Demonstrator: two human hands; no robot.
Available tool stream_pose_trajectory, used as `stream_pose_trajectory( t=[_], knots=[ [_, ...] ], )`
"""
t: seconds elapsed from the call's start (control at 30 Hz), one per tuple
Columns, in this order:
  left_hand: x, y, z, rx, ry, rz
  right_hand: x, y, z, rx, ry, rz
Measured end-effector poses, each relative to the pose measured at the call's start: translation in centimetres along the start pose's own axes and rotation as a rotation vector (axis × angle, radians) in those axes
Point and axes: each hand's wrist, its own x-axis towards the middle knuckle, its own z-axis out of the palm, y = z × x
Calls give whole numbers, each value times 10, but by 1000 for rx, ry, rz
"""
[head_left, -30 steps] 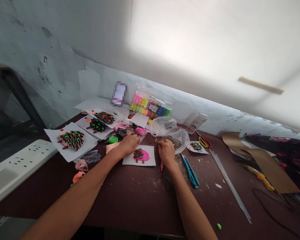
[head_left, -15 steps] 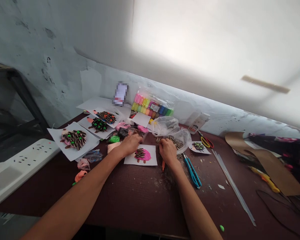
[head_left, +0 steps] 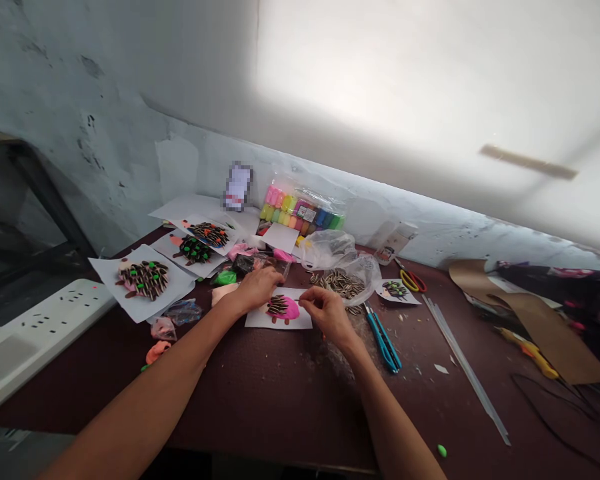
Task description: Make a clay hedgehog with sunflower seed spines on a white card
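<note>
A white paper card (head_left: 304, 321) lies on the table with a hedgehog figure of pink clay (head_left: 291, 308) on it. Striped sunflower seeds (head_left: 279, 305) cover its left part like spines, and small brown clay feet sit below. My left hand (head_left: 259, 291) rests at the card's upper left edge, fingers stretched out and nothing gripped. Above the card's right edge, my right hand (head_left: 326, 312) pinches a sunflower seed, small and partly hidden, near the pink clay. Behind that hand, loose sunflower seeds (head_left: 343, 284) spill from a clear plastic bag (head_left: 367, 272).
Finished-looking seed hedgehogs on paper (head_left: 145, 279) lie to the left, beside a white power strip (head_left: 45, 327). A teal utility knife (head_left: 384, 341), scissors (head_left: 414, 280), clear glue sticks (head_left: 467, 367) and a yellow glue gun (head_left: 530, 350) are at right. Colored clay packs (head_left: 300, 213) stand behind.
My right hand has moved from the seed pile leftward to the card, a seed now at its fingertips. My left hand stays by the card. The view has shifted slightly.
</note>
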Motion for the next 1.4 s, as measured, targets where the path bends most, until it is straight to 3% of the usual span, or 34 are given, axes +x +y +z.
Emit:
stream_pose_trajectory(
  t=[0.13,0.37,1.4],
  knots=[
    [0,-1,2,0,17,6,-11,-13,7,-71,-35,-75],
    [1,-2,4,-5,20,5,-19,-28,17,-226,-66,17],
    [0,-2,5,7,12,8,-21,-22,35,-410,-46,-77]
  ],
)
